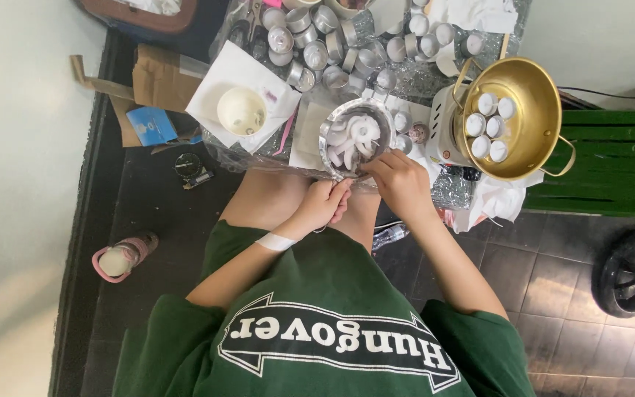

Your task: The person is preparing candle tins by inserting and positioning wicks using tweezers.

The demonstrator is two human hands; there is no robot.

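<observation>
Your left hand (323, 206) and right hand (400, 181), fingers curled, pinch near rim of metal bowl (330, 126) of white wax pieces (353, 138) at tabletop (446, 192) edge; hold it level, steady.

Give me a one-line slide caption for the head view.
Both hands, left and right, meet at the rim of a metal bowl of white pieces.

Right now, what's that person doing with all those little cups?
A person in a green shirt sits over a low, crowded table. Both hands, the left hand and the right hand, meet at the near rim of a metal bowl filled with white wax pieces. Beside it a brass pot holds small filled candle cups. Empty metal tealight cups crowd the far side.
</observation>
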